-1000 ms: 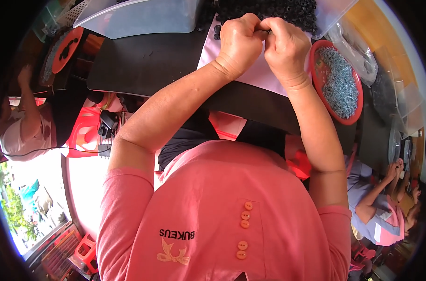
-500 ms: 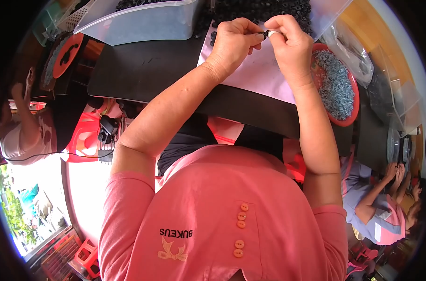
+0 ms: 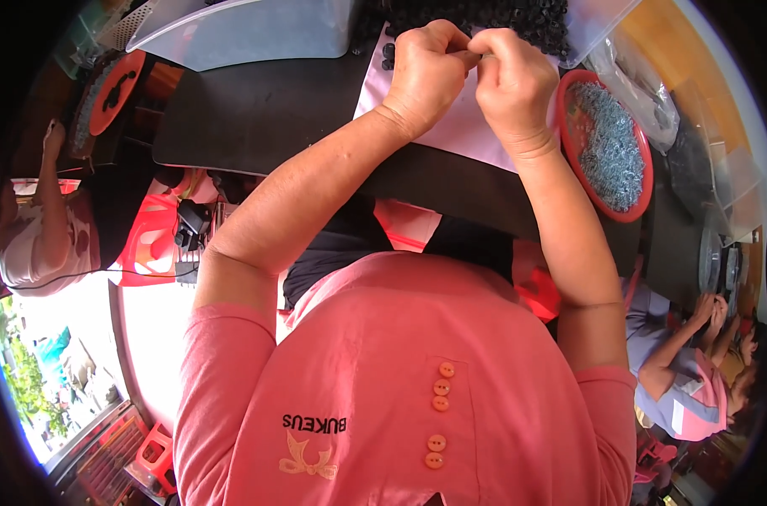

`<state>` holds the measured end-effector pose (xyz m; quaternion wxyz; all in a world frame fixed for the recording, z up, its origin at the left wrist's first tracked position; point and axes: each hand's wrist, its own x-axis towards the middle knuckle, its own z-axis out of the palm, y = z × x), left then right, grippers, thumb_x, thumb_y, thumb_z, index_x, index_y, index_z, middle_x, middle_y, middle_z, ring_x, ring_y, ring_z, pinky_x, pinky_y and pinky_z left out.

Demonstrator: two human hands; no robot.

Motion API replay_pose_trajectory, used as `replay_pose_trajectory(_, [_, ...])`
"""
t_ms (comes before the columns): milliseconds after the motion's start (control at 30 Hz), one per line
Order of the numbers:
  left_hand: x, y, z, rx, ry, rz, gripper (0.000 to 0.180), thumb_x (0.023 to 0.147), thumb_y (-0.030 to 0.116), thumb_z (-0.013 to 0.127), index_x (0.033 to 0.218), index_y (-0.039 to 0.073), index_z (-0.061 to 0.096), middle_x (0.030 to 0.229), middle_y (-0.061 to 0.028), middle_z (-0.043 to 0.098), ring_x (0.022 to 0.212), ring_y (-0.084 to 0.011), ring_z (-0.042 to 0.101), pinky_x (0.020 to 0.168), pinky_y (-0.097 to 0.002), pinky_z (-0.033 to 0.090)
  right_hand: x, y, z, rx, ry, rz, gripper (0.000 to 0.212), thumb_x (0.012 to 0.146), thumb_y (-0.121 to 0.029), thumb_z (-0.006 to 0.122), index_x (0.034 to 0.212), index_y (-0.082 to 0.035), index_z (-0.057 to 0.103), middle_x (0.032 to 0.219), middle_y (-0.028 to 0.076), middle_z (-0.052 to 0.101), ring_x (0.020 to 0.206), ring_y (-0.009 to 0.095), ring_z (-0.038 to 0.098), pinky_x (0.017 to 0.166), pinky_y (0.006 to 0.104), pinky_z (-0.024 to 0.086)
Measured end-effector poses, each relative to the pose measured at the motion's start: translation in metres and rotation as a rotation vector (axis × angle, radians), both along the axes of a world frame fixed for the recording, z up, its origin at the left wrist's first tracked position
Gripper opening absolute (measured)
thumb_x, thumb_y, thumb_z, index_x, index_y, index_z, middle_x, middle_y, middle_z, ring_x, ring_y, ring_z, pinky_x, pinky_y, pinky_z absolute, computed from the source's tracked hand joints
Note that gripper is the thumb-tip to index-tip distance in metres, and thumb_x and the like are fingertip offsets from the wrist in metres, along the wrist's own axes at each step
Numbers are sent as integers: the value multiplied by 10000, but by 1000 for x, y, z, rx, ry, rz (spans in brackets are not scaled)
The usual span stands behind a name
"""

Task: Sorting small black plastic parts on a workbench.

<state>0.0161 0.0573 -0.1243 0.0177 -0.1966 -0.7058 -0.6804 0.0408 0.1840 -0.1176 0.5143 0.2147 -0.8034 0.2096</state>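
Observation:
My left hand and my right hand meet over a pale pink sheet at the far side of the dark table. The fingers of both are closed in a pinch, tips touching or nearly so. Whatever lies between them is mostly hidden now; a small black part showed there a moment earlier. Just beyond the hands is a heap of small black parts. A few loose black parts lie beside my left hand on the pink sheet.
A translucent plastic bin stands at the far left. To the right, a red bowl holds many small silvery-blue pieces, with a clear plastic bag behind it. Other people sit at both sides. The dark table has a near edge before me.
Both hands have tilted and drawn closer together, covering the small black part that showed between the fingertips. The right wrist has shifted slightly left, away from the red bowl.

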Motion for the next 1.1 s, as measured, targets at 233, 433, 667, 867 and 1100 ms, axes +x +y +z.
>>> replay_pose_trajectory(233, [1,-6,12,134,-198,-154,100,868,27,645,940,-42,647,750,-78,666,614,-95,576,514,-228,435,10,7,10,-405,-334,94,194,828,81,577,971,-32,642,815,40,706,700,85,641,631,235,514])
replay_pose_trajectory(433, [-4,-10,14,237,-379,-296,110,897,47,630,962,-42,629,764,-113,663,587,-122,580,473,-242,415,11,10,17,-576,-439,166,184,847,54,579,995,-29,651,835,44,707,718,79,637,660,222,509])
replay_pose_trajectory(667, [-7,-10,12,260,-369,-284,113,896,45,637,969,-41,632,786,-120,666,612,-137,605,486,-248,433,8,15,17,-320,-347,138,217,839,49,589,1016,-36,682,873,49,713,767,80,642,713,225,514])
replay_pose_trajectory(867, [-8,-11,13,260,-341,-265,112,898,38,635,979,-40,638,789,-113,666,631,-136,612,490,-246,436,13,13,25,-489,-531,205,214,852,22,587,1038,-18,685,910,43,705,805,98,644,745,232,513])
replay_pose_trajectory(1100, [-9,-13,15,262,-325,-264,141,904,52,640,1013,-37,637,797,-108,668,643,-132,609,500,-238,442,17,15,32,-776,-644,370,239,839,35,587,1058,6,679,908,61,681,784,125,639,741,239,509])
